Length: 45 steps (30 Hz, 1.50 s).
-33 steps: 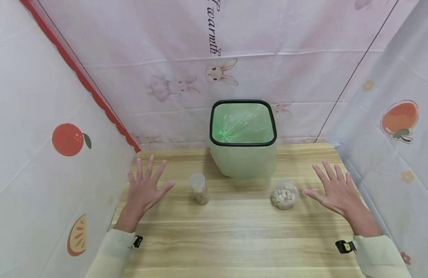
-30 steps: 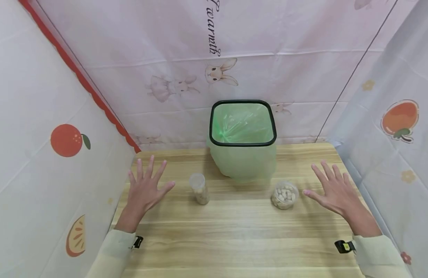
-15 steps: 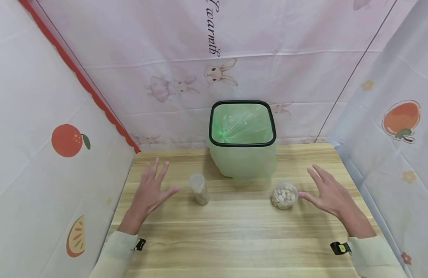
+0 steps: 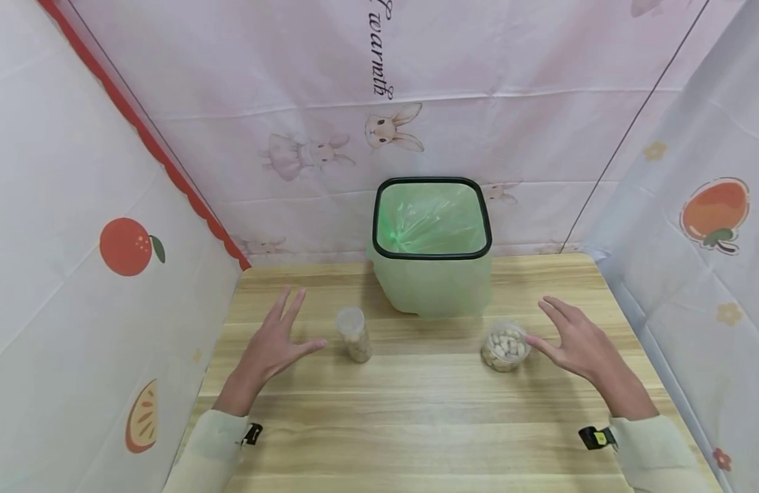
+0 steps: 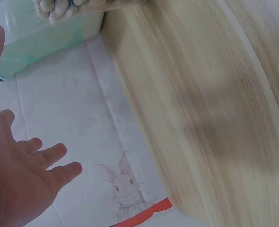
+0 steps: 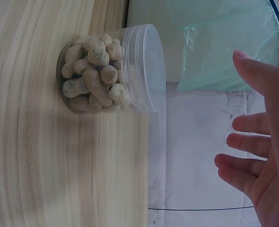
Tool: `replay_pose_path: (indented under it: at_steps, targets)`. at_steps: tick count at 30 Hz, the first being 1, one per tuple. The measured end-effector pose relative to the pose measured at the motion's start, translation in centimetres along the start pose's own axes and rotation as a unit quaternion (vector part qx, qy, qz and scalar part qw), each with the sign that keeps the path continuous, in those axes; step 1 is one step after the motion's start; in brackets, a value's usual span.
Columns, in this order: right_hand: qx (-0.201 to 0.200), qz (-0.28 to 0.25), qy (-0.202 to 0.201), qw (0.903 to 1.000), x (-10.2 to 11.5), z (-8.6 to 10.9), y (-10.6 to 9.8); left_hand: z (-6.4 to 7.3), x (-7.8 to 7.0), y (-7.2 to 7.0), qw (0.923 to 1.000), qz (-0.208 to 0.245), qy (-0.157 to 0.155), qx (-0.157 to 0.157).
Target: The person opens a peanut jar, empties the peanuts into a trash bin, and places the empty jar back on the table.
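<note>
A tall, narrow clear jar (image 4: 357, 342) with a translucent lid and peanuts inside stands left of centre on the table. My left hand (image 4: 271, 349) hovers beside it on the left, fingers apart and thumb pointing at it without contact. A shorter, wider clear jar (image 4: 505, 348) stands to the right; in the right wrist view this jar (image 6: 99, 75) shows unshelled peanuts under a translucent lid. My right hand (image 4: 579, 346) is spread just right of it, the thumb tip close to its edge. Neither hand holds anything.
At the table's back edge, between the jars, stands a square bin (image 4: 431, 257) with a black rim and a pale green bag liner. Printed cloths (image 4: 293, 226) hang behind and along both sides of the wooden table (image 4: 416, 424).
Both hands have moved inward, the left one rightward and the right one leftward, each closer to its jar. Their fingers are less widely fanned. The jars and bin stay put.
</note>
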State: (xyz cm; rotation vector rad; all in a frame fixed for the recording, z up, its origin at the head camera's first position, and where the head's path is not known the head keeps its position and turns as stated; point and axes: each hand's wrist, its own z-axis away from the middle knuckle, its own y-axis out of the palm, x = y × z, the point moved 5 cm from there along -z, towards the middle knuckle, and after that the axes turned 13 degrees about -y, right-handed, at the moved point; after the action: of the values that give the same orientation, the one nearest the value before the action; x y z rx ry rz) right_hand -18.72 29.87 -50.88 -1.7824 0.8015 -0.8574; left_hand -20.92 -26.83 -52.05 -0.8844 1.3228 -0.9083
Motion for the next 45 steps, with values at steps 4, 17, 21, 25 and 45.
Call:
replay_pose_path:
  at_steps: [4,17,21,25,45]
  targets:
    - [-0.013,-0.006,-0.019,0.9997,0.7,-0.5,0.1,0.0,-0.3,0.3,0.9999,0.012,0.007,0.001]
    - [-0.045,-0.023,-0.072,0.9961,2.9,-2.0,1.3,-0.3,-1.1,1.5,0.9976,0.065,0.022,-0.008]
    - [-0.037,-0.028,-0.079,0.9958,3.3,-2.5,1.8,-0.5,-1.2,2.1,0.9960,0.088,0.019,0.002]
    - [-0.033,-0.028,-0.086,0.9953,4.0,-3.2,1.7,-0.7,-1.5,2.6,0.9943,0.104,0.023,0.002]
    - [-0.042,-0.035,-0.136,0.9892,6.2,-5.6,1.5,-1.2,-2.8,5.0,0.9796,0.193,0.039,0.040]
